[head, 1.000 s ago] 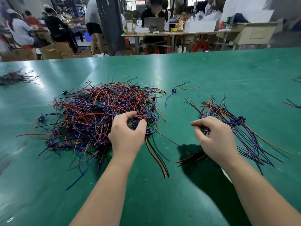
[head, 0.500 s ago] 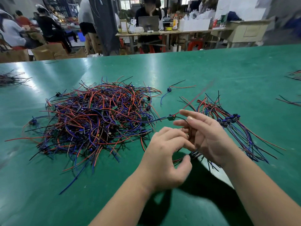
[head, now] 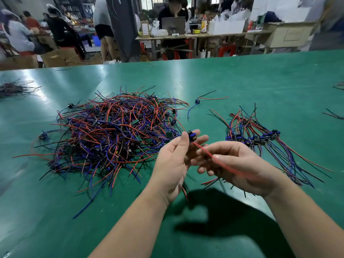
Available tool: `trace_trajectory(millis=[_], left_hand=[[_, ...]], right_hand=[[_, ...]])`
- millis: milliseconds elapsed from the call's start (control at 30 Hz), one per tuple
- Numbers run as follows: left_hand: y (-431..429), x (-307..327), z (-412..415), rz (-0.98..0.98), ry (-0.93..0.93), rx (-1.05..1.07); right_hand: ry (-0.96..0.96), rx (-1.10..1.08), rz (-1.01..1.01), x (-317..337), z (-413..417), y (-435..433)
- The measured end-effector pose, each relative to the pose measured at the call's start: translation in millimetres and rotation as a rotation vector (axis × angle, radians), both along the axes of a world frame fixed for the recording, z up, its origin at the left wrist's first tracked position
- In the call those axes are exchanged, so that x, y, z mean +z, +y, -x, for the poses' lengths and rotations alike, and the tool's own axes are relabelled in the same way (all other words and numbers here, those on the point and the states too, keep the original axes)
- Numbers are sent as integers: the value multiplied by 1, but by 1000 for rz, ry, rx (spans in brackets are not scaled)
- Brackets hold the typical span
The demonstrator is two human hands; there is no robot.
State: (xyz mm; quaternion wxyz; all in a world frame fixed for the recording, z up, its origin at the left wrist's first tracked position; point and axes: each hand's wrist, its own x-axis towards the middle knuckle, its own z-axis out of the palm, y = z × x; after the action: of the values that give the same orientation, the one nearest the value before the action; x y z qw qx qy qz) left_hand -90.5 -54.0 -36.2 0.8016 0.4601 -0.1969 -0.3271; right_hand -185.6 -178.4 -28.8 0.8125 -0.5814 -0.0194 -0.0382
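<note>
A: Both hands are up over the desk (head: pixel 242 75), in the gap between the two lots of wire. The left hand (head: pixel 171 162) has a small black-and-blue connector (head: pixel 191 136) pinched at its fingertips, thumb on one side and fingers on the other.

B: And the right hand (head: pixel 236 164)?

A: Fingers curled, with the red wire (head: pixel 223 164) running from the connector across it. It looks like a pinch between thumb and forefinger, though the wire blurs further down.

B: What's around them?

A: The big tangled pile (head: pixel 115 131) sits to the left, its nearest strands just beside the left hand. The sorted bundle (head: pixel 260 138) fans out to the right, close to the right hand's knuckles. It's a narrow lane between them.

B: Anything beyond?

A: One loose piece (head: pixel 197 101) lies past the hands. Behind it, a wide stretch of green runs to the far edge. On the near side, green desk shows under both forearms, with only a few wire ends trailing below the hands.
</note>
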Motion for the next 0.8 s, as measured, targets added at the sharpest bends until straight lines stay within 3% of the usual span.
trace_trajectory(millis=[233,467,633,800], left_hand=[[11,9,-12,66,167,-142],[10,2,4,-136,-50,-501],[7,-1,7,-241,-30,-485],[9,0,6,-283,-70,-480]], right_hand=[[110,-241,19,3,-3,-1],[134,-312,67,3,-6,-1],[195,-324,173,2,-5,-3],[241,-281,143,0,-6,-5]])
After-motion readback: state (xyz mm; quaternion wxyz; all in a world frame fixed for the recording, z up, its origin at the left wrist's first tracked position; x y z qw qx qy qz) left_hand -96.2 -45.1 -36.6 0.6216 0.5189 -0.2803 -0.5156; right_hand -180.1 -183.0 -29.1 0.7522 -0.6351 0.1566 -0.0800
